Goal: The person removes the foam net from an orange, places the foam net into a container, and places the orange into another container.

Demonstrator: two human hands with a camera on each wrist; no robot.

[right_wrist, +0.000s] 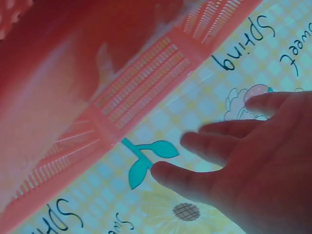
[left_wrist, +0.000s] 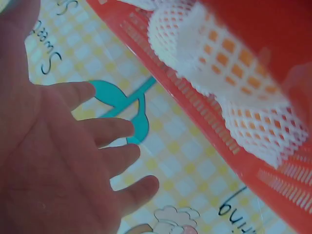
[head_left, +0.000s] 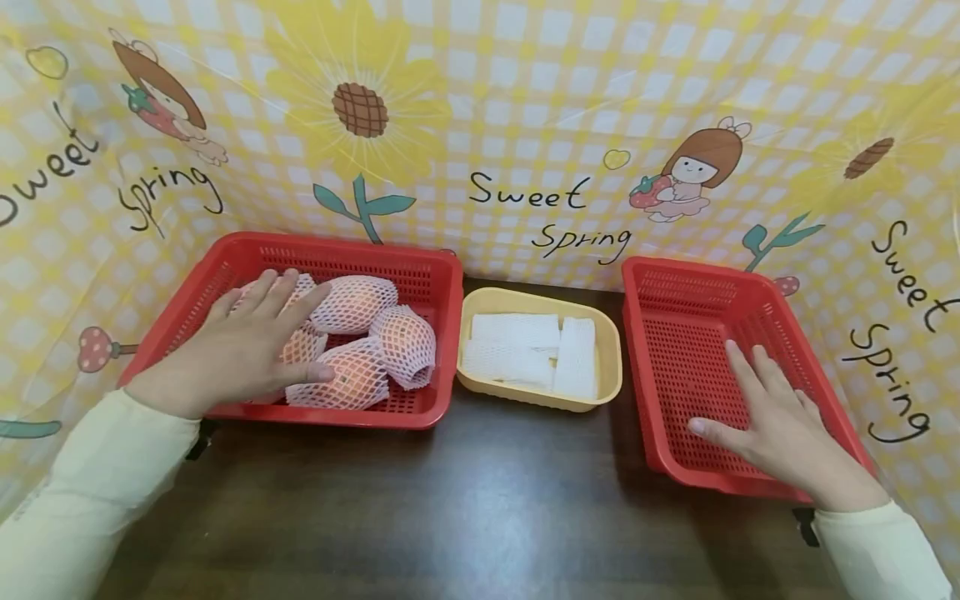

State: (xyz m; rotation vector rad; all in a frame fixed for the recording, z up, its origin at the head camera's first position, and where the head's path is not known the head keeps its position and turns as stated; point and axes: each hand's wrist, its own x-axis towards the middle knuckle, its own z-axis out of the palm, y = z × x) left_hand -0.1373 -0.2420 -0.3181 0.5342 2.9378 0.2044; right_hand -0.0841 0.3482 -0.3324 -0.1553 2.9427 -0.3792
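Observation:
My left hand (head_left: 242,346) is spread, palm down, above the left red basket (head_left: 442,333). Its straight fingers grip nothing, and the hand partly covers several round orange-pink fruits, each in a white foam net sleeve; one netted fruit (head_left: 345,377) sits by the thumb. In the left wrist view, the palm and fingers stand apart from a netted fruit (left_wrist: 229,53). My right hand (head_left: 787,429) hovers with extended fingers over the right red basket (head_left: 682,367), holding nothing. Only the basket's mesh floor and sides show around it. The fruit's exact kind is unclear.
Between the baskets stands a yellow tray (head_left: 536,397) with flat white foam net sleeves (head_left: 517,342) in it. All three containers rest on a dark brown table (head_left: 480,500). A yellow checked cloth (head_left: 525,100) with printed flowers rises behind and at both sides.

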